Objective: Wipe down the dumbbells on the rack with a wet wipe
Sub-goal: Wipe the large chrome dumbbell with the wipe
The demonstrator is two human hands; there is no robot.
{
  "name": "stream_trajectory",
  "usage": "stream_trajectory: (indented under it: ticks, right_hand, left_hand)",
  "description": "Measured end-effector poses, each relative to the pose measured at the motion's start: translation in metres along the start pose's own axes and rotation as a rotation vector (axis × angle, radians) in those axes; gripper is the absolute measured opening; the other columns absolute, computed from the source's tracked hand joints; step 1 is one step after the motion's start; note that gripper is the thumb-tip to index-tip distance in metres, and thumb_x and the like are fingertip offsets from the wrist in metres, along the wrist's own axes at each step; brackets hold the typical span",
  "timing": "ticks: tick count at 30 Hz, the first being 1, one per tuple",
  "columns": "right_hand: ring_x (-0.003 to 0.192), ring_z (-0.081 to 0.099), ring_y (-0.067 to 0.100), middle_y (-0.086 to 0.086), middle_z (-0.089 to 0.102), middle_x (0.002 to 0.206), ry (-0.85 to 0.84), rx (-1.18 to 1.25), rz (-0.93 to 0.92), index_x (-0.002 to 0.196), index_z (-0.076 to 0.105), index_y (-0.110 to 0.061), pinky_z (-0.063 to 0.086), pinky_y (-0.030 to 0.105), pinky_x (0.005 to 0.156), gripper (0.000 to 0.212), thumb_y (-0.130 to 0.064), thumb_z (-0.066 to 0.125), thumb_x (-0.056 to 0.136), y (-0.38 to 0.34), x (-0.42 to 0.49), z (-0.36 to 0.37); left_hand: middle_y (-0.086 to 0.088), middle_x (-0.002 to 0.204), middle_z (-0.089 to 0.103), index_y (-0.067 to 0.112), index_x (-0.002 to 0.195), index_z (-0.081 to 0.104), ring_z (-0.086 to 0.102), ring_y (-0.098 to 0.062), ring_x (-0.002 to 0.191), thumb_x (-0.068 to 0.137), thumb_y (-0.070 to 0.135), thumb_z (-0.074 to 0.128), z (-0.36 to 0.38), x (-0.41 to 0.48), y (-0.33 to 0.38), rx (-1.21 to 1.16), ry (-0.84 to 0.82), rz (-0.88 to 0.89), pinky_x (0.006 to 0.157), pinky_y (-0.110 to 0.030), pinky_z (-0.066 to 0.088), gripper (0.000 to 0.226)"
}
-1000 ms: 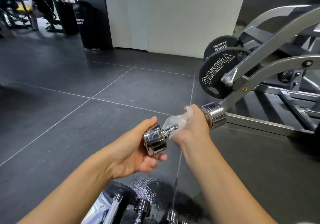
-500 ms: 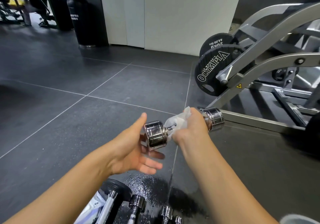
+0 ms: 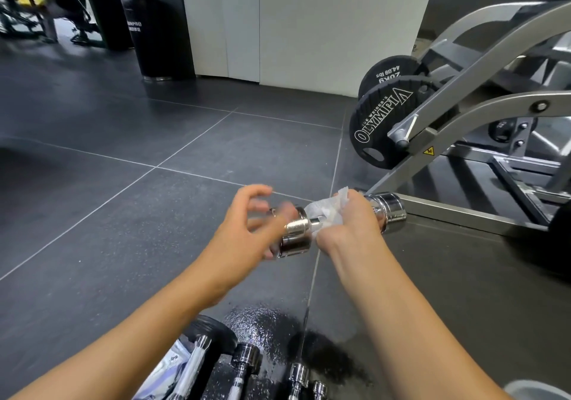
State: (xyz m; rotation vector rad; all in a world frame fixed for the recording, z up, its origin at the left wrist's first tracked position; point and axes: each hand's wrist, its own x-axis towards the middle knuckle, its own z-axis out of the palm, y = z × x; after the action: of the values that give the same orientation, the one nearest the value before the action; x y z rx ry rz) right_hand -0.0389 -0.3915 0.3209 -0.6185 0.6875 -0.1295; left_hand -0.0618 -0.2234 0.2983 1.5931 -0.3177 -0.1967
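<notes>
Right hand (image 3: 352, 226) grips wipe (image 3: 332, 211) round dumbbell (image 3: 295, 232); left hand (image 3: 244, 229) blurred, fingers spread.

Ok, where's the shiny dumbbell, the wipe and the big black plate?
chrome dumbbell (image 3: 295, 234): head view, its left end.
wet wipe (image 3: 329, 211): head view, the crumpled middle.
black weight plate (image 3: 378, 130): head view, its lettered face.
</notes>
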Motion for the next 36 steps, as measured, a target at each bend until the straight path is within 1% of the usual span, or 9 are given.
stream_trajectory:
  ticks: [3, 7, 10, 14, 18, 22, 27, 32, 36]
  right_hand:
    - [0.036, 0.024, 0.014, 0.002, 0.025, 0.050, -0.022, -0.057, -0.037, 0.064, 0.017, -0.022, 0.031, 0.018, 0.036, 0.029, 0.000, 0.036, 0.067, 0.003, -0.002, 0.002]
    - [0.058, 0.032, 0.018, -0.001, 0.029, 0.064, 0.041, 0.005, -0.030, 0.068, 0.029, -0.022, 0.038, 0.030, 0.062, 0.030, -0.002, 0.048, 0.081, 0.007, 0.003, 0.000]
    - [0.040, 0.038, 0.016, -0.006, 0.034, 0.049, 0.021, 0.029, -0.013, 0.062, 0.034, -0.020, 0.042, 0.026, 0.051, 0.031, -0.008, 0.051, 0.084, 0.000, 0.005, 0.001]
    - [0.038, 0.034, 0.014, -0.004, 0.028, 0.060, -0.044, 0.109, -0.038, 0.067, 0.025, -0.025, 0.038, 0.023, 0.047, 0.032, -0.005, 0.046, 0.081, 0.001, 0.012, 0.003]
    - [0.056, 0.024, 0.016, -0.004, 0.021, 0.067, -0.050, 0.114, -0.051, 0.078, 0.017, -0.030, 0.027, 0.030, 0.067, 0.040, -0.002, 0.045, 0.069, 0.007, 0.012, 0.002]
    - [0.061, 0.021, 0.017, -0.002, 0.020, 0.073, -0.051, 0.119, -0.034, 0.079, 0.017, -0.029, 0.025, 0.033, 0.074, 0.041, -0.001, 0.044, 0.064, 0.007, 0.002, 0.004]
    - [0.074, 0.050, 0.019, 0.005, 0.045, 0.090, -0.042, 0.292, 0.009, 0.092, 0.043, -0.013, 0.046, 0.035, 0.097, 0.014, -0.011, 0.056, 0.087, 0.002, -0.007, 0.005]
    - [0.069, 0.048, 0.017, 0.004, 0.043, 0.083, -0.093, 0.398, 0.041, 0.092, 0.040, -0.014, 0.042, 0.036, 0.103, 0.018, -0.015, 0.057, 0.085, -0.002, -0.011, 0.006]
    - [0.093, 0.053, 0.030, 0.007, 0.043, 0.094, -0.113, 0.294, 0.043, 0.095, 0.044, -0.011, 0.040, 0.058, 0.106, 0.018, -0.018, 0.058, 0.085, -0.002, -0.012, 0.006]
  left_hand:
    - [-0.023, 0.104, 0.073, 0.010, 0.122, 0.068, 0.073, -0.034, 0.073, 0.087, 0.086, 0.039, 0.002, 0.003, 0.008, -0.369, -0.243, -0.614, 0.060, -0.041, 0.063, 0.089]
    - [-0.025, 0.082, 0.064, -0.002, 0.114, 0.063, 0.057, -0.023, 0.056, 0.097, 0.049, 0.059, 0.010, 0.001, 0.006, -0.586, -0.263, -0.664, 0.047, -0.029, 0.054, 0.053]
    - [-0.012, 0.087, 0.068, 0.001, 0.122, 0.059, 0.067, -0.022, 0.075, 0.084, 0.029, 0.081, 0.007, 0.000, -0.005, -0.308, -0.175, -0.210, 0.064, -0.031, 0.056, 0.053]
    - [0.006, 0.134, 0.049, 0.031, 0.135, 0.048, 0.053, -0.019, 0.127, 0.076, 0.026, 0.091, -0.002, -0.004, -0.016, 0.629, -0.064, 0.750, 0.107, -0.023, 0.042, 0.074]
    - [-0.002, 0.128, 0.062, 0.032, 0.123, 0.058, 0.064, -0.024, 0.121, 0.074, 0.076, 0.071, 0.009, -0.001, -0.005, -0.060, 0.165, -0.005, 0.094, -0.045, 0.058, 0.067]
    - [-0.029, 0.102, 0.068, 0.002, 0.105, 0.067, 0.073, -0.041, 0.073, 0.089, 0.070, 0.056, 0.003, 0.002, 0.005, -0.601, -0.233, -0.816, 0.059, -0.049, 0.064, 0.070]
    - [-0.022, 0.088, 0.065, 0.004, 0.111, 0.061, 0.057, -0.023, 0.057, 0.086, 0.042, 0.079, 0.009, 0.004, 0.002, -0.479, -0.119, -0.433, 0.048, -0.031, 0.052, 0.049]
    - [0.011, 0.128, 0.056, 0.032, 0.131, 0.053, 0.056, -0.011, 0.121, 0.077, 0.035, 0.088, -0.009, 0.005, -0.019, 0.726, -0.053, 0.683, 0.105, -0.021, 0.042, 0.064]
    - [-0.006, 0.134, 0.061, 0.035, 0.129, 0.057, 0.070, -0.015, 0.099, 0.069, 0.079, 0.074, 0.006, 0.003, -0.002, -0.046, 0.055, -0.010, 0.089, -0.044, 0.062, 0.077]
